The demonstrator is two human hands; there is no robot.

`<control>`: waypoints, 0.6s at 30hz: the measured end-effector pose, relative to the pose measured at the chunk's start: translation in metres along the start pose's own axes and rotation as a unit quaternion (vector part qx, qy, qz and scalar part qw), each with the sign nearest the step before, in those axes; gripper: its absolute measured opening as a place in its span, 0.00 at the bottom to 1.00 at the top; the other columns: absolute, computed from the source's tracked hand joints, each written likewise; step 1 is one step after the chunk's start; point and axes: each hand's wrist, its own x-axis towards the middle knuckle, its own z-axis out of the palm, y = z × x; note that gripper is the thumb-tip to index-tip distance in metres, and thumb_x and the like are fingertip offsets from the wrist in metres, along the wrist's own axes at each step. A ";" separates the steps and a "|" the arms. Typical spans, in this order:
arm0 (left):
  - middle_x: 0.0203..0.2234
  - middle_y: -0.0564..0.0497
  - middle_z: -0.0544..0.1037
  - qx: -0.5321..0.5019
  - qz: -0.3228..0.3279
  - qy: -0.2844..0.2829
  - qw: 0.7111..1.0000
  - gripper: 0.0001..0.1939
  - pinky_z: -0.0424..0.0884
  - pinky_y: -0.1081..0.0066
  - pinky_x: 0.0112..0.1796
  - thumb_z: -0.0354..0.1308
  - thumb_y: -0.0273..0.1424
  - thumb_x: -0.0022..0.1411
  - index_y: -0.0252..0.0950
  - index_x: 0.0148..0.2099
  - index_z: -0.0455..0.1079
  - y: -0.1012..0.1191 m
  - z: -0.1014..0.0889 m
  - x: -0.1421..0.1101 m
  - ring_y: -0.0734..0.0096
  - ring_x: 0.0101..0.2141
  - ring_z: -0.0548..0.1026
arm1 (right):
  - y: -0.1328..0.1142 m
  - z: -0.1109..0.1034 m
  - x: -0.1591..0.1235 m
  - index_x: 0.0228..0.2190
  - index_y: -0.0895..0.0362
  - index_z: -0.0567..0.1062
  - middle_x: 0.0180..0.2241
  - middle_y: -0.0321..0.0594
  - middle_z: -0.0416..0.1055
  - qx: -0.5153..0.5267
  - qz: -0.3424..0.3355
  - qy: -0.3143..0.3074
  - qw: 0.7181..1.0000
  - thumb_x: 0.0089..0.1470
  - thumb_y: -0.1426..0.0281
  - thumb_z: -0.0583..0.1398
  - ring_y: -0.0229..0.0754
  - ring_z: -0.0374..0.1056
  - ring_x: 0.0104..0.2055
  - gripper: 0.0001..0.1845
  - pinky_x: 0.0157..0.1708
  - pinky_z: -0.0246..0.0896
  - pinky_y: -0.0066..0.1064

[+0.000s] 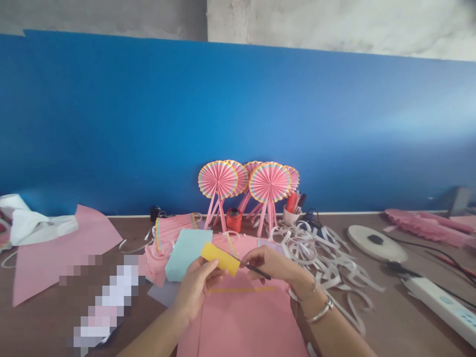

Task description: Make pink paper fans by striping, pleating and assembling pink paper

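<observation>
My left hand [197, 282] pinches a small rectangle of yellow paper [219, 258] between thumb and fingers. My right hand [266, 262] is closed on a slim dark tool [258, 271], whose exact kind I cannot make out. The tool's thin front end lies along the yellow paper's upper right edge. Beneath both hands is a large pink paper sheet [245, 322] with a narrow yellow strip [241, 289] across it. Just beyond my left hand lies a light blue paper piece [188, 253], partly over pleated pink paper [174, 228].
Several pink folding fans [270, 182] stand by the blue partition [148, 124]. A red tape roll [234, 220] sits below them. Curled white strips [316, 248] heap at right, near a round white device [377, 244] and a power strip [442, 305]. Pink paper [55, 263] lies left.
</observation>
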 end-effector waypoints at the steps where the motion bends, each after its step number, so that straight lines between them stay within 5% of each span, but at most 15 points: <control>1: 0.30 0.50 0.79 0.002 0.000 -0.003 1.000 0.10 0.74 0.79 0.27 0.63 0.26 0.53 0.32 0.39 0.71 0.000 0.000 0.000 0.75 0.27 0.78 | 0.000 0.000 0.000 0.33 0.56 0.78 0.16 0.29 0.68 0.003 0.001 -0.001 1.000 0.39 0.67 0.66 0.30 0.60 0.15 0.14 0.18 0.57 0.21; 18: 0.31 0.50 0.79 0.015 0.001 0.001 1.000 0.12 0.73 0.79 0.27 0.65 0.29 0.51 0.33 0.39 0.71 -0.002 0.000 0.000 0.76 0.26 0.77 | -0.006 0.000 -0.003 0.34 0.56 0.78 0.18 0.30 0.69 0.005 -0.005 -0.007 1.000 0.40 0.63 0.67 0.29 0.61 0.16 0.16 0.17 0.56 0.19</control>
